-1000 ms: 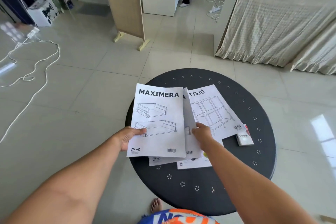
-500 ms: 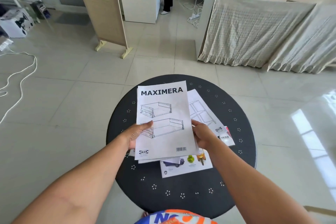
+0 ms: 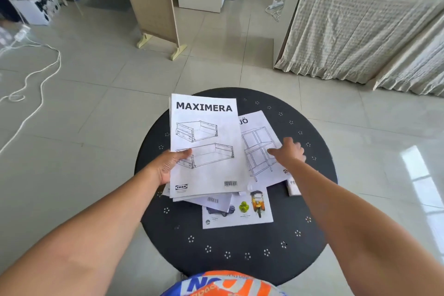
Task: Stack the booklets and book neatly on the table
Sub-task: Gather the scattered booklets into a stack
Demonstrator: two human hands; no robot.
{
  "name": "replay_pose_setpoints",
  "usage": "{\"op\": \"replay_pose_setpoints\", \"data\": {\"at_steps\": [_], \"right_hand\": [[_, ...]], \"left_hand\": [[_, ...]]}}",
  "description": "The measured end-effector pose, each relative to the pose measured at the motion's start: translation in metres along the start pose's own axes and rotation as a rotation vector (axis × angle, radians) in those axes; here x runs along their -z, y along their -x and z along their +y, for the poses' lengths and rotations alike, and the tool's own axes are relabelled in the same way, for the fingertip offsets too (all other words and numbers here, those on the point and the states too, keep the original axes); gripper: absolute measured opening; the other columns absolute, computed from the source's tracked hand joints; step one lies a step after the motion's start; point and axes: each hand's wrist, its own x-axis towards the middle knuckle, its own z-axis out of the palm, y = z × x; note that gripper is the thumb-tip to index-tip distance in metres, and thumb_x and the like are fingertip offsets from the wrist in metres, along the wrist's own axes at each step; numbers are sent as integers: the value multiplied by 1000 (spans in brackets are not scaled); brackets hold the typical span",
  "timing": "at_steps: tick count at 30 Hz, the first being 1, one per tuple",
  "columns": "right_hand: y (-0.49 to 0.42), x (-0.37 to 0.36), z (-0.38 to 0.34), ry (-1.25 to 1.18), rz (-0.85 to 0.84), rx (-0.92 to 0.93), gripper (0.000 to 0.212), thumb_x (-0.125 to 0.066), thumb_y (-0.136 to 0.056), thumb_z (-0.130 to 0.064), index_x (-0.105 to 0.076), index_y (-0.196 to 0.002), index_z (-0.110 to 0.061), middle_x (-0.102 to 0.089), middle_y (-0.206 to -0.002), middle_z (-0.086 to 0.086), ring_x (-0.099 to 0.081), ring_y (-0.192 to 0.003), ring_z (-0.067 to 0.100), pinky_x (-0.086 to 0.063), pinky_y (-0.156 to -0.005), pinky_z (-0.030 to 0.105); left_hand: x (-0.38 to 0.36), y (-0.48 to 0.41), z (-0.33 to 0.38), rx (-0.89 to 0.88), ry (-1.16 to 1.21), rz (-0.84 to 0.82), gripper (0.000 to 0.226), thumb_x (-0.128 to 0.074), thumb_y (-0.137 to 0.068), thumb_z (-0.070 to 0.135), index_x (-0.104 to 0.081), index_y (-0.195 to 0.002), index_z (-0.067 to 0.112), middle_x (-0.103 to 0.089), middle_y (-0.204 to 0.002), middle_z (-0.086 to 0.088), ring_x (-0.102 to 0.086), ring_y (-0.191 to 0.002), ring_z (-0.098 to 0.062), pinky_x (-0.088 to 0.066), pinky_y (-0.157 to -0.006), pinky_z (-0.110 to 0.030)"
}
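On the round black perforated counter [image 3: 240, 247], the left hand [image 3: 168, 166] pinches the white MAXIMERA booklet [image 3: 206, 146], thumb on top. The right hand [image 3: 287, 152], fingers loosely spread, rests on the white shelf-drawing booklet [image 3: 259, 142] beside it. A small white book [image 3: 293, 186] lies near the right forearm.

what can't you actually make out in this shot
Head view only:
- Shelf booklet: title hidden by the MAXIMERA booklet except "JÖ".
- Small book: mostly behind the right forearm.
- Sheets under MAXIMERA: count unclear, only edges show.
- Right hand: blurred, contact with paper uncertain.
- Left hand: fingers under the booklet hidden.
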Motion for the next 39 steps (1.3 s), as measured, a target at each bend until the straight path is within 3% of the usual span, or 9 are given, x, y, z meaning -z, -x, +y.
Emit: {"op": "replay_pose_setpoints", "data": {"at_steps": [4,7,12,15,21,25,28,32,39], "right_hand": [[-30,-8,8,-23,-118,-69,108,-77,-71,-59,-24,-150,-8,-43,-148,19,-42,-136,39,-34,-113,49],[-49,-19,8,-78,-148,-106,112,-80,-66,-61,-27,-147,-5,-49,-143,19,-48,-131,40,-39,-109,53],[-51,-24,3,-218,-130,-113,67,-82,-73,-36,-55,-125,-4,-67,-109,13,-63,-110,37,-40,-107,52],[-41,-14,1,-277,-115,-68,29,-68,-82,-14,-66,-109,-4,-65,-87,10,-68,-88,33,-56,-85,41],[-31,15,0,-429,-69,54,42,-47,-83,-3,-68,-116,-19,-70,-93,7,-67,-81,31,-56,-72,35],[-19,37,8,-565,-136,83,22,-50,-88,-3,-67,-96,-16,-60,-71,3,-52,-54,20,-45,-52,25],[-6,43,13,-673,-226,84,17,-56,-92,-6,-66,-96,-18,-67,-82,5,-62,-64,21,-53,-59,29],[7,35,21,-894,-419,66,24,-58,-95,-2,-66,-116,-7,-73,-103,15,-71,-90,35,-57,-86,55],[44,9,0,-1052,-596,85,25,-49,-96,4,-71,-101,-7,-73,-102,20,-72,-76,31,-62,-69,47]], "left_hand": [[14,4,-3,7,25,0,100,-98,-29,24,-64,-121,8,-72,-110,-20,-71,-95,-37,-57,-76,-53],[26,8,-9,21,26,47,98,-96,-33,21,-62,-123,5,-71,-110,-22,-71,-93,-38,-57,-76,-53],[41,17,-17,40,21,125,67,-84,-61,19,-62,-123,5,-67,-118,-23,-70,-95,-38,-57,-74,-52],[45,17,-17,53,28,150,37,-67,-83,11,-63,-119,5,-69,-115,-19,-73,-84,-34,-59,-66,-48],[34,14,-8,26,48,121,48,-72,-74,11,-63,-121,4,-71,-111,-20,-72,-91,-36,-58,-73,-51],[16,7,0,10,47,73,52,-75,-69,12,-65,-120,6,-69,-116,-21,-70,-96,-37,-56,-78,-52],[-2,2,5,1,34,13,45,-72,-72,12,-66,-116,6,-73,-108,-19,-71,-94,-36,-57,-79,-52],[-28,-1,8,-21,21,-18,28,-67,-80,5,-68,-107,6,-76,-96,-16,-74,-80,-32,-60,-68,-49],[-53,4,10,-40,-27,-96,70,-88,-56,18,-64,-120,3,-68,-117,-25,-69,-101,-39,-52,-86,-60]]}}
